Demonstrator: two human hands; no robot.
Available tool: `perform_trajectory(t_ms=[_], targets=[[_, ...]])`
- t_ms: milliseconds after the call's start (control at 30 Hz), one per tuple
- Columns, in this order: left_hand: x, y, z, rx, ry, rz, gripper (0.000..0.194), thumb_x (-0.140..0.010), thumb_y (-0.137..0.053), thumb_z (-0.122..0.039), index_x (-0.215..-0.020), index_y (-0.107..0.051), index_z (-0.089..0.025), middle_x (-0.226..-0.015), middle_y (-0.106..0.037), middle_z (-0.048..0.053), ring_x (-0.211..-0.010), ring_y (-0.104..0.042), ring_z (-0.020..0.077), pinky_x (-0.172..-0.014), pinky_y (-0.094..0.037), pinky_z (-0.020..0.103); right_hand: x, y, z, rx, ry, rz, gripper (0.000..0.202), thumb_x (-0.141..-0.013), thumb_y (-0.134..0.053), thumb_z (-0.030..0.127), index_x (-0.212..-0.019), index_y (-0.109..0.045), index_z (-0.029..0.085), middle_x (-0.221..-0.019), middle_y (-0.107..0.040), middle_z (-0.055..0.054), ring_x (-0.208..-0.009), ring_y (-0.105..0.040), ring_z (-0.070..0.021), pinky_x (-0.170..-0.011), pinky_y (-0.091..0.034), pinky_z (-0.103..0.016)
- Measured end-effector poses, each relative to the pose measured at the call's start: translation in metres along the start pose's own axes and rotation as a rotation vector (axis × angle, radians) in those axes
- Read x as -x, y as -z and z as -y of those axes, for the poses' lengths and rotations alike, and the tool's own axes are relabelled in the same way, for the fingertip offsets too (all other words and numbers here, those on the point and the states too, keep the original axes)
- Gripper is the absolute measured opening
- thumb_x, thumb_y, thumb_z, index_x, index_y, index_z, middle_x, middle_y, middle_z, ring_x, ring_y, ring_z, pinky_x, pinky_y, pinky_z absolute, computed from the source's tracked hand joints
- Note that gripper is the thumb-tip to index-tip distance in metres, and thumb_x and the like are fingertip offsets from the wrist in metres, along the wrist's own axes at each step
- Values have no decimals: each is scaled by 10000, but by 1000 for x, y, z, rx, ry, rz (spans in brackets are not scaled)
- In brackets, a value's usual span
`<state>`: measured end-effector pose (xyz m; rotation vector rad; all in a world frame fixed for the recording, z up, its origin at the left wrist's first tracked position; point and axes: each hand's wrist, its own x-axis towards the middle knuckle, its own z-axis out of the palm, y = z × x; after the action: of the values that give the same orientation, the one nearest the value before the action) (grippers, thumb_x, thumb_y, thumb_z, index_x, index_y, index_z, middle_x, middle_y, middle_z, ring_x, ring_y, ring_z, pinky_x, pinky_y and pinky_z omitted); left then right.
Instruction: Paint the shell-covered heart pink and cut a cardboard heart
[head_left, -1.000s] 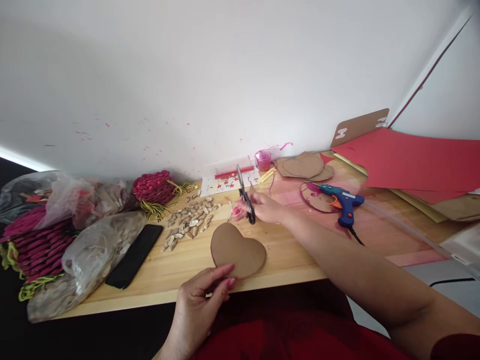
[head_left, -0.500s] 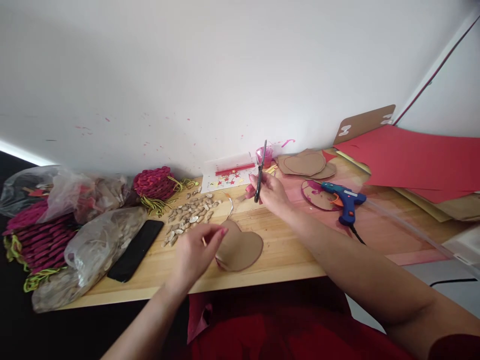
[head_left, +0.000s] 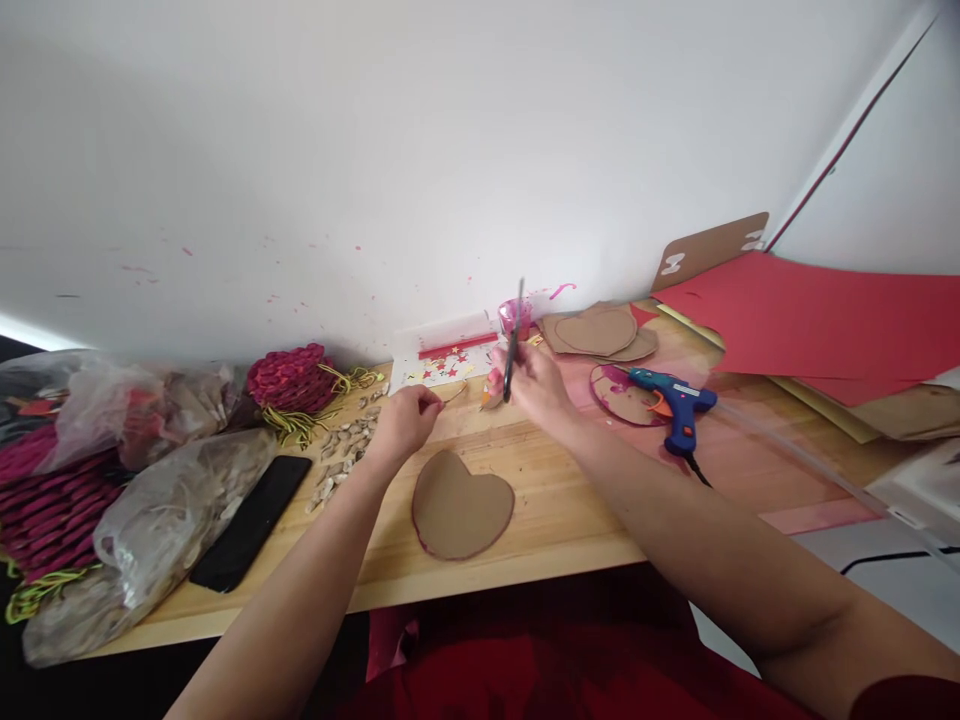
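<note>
My right hand (head_left: 531, 382) is closed round a dark, thin-bladed tool (head_left: 513, 350), perhaps scissors, which points up toward the wall. Above the table, my left hand (head_left: 405, 420) pinches a thin, curved strip (head_left: 454, 393) by one end. A heart-shaped piece of cardboard (head_left: 463, 505) with a dark pink edge lies near the table's front, touched by neither hand. Several peanuts in shells (head_left: 341, 455) are spread beside my left hand, partly hidden by it. Behind my hands is a white sheet (head_left: 409, 370) with small red and yellow stars.
A blue glue gun (head_left: 686, 400) rests by a pink-edged cardboard piece (head_left: 630, 400). Cardboard hearts (head_left: 592, 330) and a pink cup (head_left: 514, 317) stand near the wall. Red paper (head_left: 840, 315) lies right. A black phone (head_left: 251, 520), plastic bags (head_left: 180, 510) and a magenta bundle (head_left: 291, 378) are left.
My left hand has moved up and away from the cardboard heart and now holds the thin strip. My right hand still holds the tool. The view has shifted slightly.
</note>
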<state>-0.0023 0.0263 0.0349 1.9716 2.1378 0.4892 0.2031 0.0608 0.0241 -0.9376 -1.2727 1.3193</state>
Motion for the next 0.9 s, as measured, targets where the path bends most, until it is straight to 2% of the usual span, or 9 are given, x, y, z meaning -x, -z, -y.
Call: perform_trajectory(t_ms=[100,200,300,367,433,533,733,900], targets=[[-10,1,-6,99,-14,-90,126,-873,-600,-262,-872,-702,-189,-873,-752,72,-803,-673,208,-747,-471,304,-7,8,13,-166,100,-184,506,-788,-682,699,-841,-529,220,-643,-604,49,-508,-600,-90,-472,-469,-199],[-20,-11,-26,164,-44,-5,157,-884,-598,-261,-977,-695,-179,-919,-753,64,-814,-675,185,-744,-471,281,-9,12,22,-233,131,-271,520,-780,-684,708,-838,-522,218,-617,-578,61,-483,-583,-82,-458,-456,-196],[-28,-26,-52,136,-36,56,316,-797,-740,-419,-972,-696,-160,-931,-752,98,-840,-682,230,-713,-460,300,-7,12,22,-192,118,-278,513,-796,-673,704,-815,-507,220,-621,-570,59,-473,-576,-78,-439,-430,-194],[-31,-34,-67,18,-21,134,473,-762,-739,-594,-909,-690,-147,-963,-743,148,-901,-685,284,-712,-450,322,-6,12,20,-172,111,-252,512,-792,-678,701,-804,-501,221,-619,-566,60,-464,-564,-76,-444,-437,-201],[-34,-41,-78,-52,-38,134,556,-750,-728,-655,-933,-684,-131,-1026,-729,189,-980,-677,321,-747,-450,337,-5,11,19,-174,111,-232,515,-782,-685,705,-812,-509,221,-620,-568,60,-463,-561,-78,-454,-453,-209],[-37,-48,-87,-66,-49,87,486,-789,-747,-545,-1015,-673,-122,-1098,-711,201,-1051,-663,328,-806,-449,342,-6,10,19,-190,102,-224,541,-749,-700,727,-831,-516,225,-622,-568,63,-473,-572,-88,-441,-449,-214],[-41,-55,-90,-22,-81,117,172,-852,-679,-322,-926,-671,-167,-912,-731,114,-928,-682,273,-771,-454,324,-5,10,20,-194,111,-207,543,-755,-694,727,-830,-497,226,-643,-607,44,-513,-614,-107,-449,-468,-216],[-41,-56,-84,29,-116,127,156,-844,-650,-209,-985,-674,-146,-941,-729,103,-886,-664,228,-751,-442,299,-5,10,18,-181,116,-203,547,-749,-702,725,-806,-485,227,-654,-622,29,-513,-618,-112,-436,-450,-220]])
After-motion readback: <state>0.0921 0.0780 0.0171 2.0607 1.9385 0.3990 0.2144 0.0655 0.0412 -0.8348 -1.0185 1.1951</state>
